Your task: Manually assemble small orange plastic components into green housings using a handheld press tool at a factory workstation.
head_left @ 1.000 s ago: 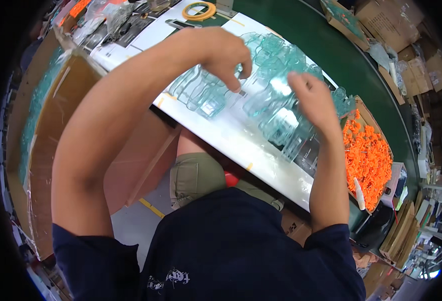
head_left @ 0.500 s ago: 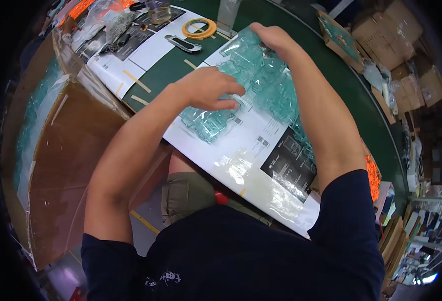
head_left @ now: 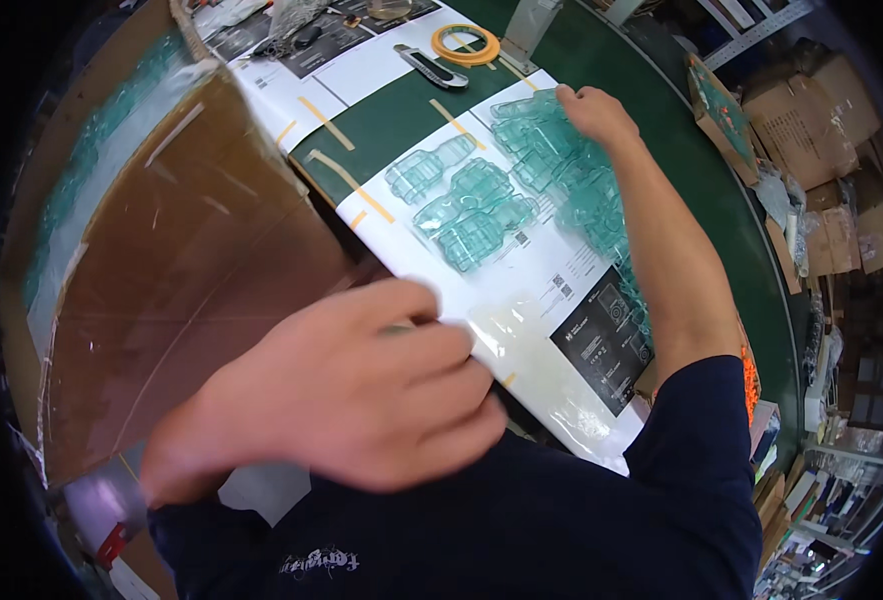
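The left hand (head_left: 361, 390) is close to the camera and a little blurred; its fingers are curled together and seem to pinch a small greenish thing, but I cannot tell what it is. It hovers at the near edge of the white printed sheet (head_left: 521, 300) on the green worktop (head_left: 391, 130). The right hand (head_left: 593, 110) reaches far across, its fingers bent and resting on the stack of clear blue-green plastic blister shells (head_left: 571, 170) at the far right part of the sheet. More such shells (head_left: 466, 215) lie loose in the middle of the sheet. To the left stands a big brown cardboard box (head_left: 181, 270). At the far side lie a ring of yellow tape (head_left: 466, 45) and, just beside it, a grey utility knife (head_left: 429, 66)
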Demonstrator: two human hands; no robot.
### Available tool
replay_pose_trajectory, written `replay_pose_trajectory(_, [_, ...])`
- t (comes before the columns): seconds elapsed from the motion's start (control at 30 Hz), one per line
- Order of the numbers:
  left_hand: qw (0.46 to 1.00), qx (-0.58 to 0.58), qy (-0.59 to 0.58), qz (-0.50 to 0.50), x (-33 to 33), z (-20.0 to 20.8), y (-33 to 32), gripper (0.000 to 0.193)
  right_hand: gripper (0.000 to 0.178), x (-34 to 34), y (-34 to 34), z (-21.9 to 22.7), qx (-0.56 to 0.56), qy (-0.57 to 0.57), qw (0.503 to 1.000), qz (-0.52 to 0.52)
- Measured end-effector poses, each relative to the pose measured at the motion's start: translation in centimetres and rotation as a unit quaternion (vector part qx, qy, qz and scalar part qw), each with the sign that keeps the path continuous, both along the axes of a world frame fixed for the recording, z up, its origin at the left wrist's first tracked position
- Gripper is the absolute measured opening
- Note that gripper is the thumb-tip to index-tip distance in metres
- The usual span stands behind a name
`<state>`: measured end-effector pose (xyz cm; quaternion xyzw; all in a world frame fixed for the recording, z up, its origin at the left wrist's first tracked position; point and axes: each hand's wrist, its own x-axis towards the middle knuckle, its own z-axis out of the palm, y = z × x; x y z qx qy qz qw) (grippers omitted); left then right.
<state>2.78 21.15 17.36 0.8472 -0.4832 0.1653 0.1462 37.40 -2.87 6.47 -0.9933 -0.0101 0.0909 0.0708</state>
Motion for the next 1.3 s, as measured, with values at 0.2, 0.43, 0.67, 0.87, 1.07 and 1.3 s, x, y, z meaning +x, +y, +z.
replay_pose_trajectory(0.2, [0.991,-0.085,0.002,0.104,-11.1,7.7,12.0,0.018,0.064,2.7,-0.6,-1.9,0.042,-0.045,0.994,0.096])
replay_pose_trajectory(0.43, [0.738,-0.209,0.106,0.633,-18.0,11.0,30.8,0.042,0.036,-1.3,5.1,9.5,0.213,-0.224,0.921,0.236])
replay_pose_trajectory(0.67, [0.428,0.039,0.420,0.799,-17.1,9.9,34.7,0.046,0.022,-15.8,29.2,19.8,0.243,-0.171,0.739,0.605])
replay_pose_trajectory(0.87, [0.552,0.082,0.479,0.677,-19.1,7.2,38.1,0.046,0.043,-26.9,42.1,17.4,0.105,0.032,0.653,0.750])
replay_pose_trajectory(1.07, [0.627,-0.018,0.454,0.633,-19.2,5.6,39.4,0.042,0.069,-32.5,49.4,14.2,0.087,0.159,0.644,0.743])
replay_pose_trajectory(1.3, [0.625,-0.126,0.497,0.589,-19.2,5.8,39.5,0.035,0.065,-35.4,52.1,13.7,0.063,0.226,0.664,0.710])
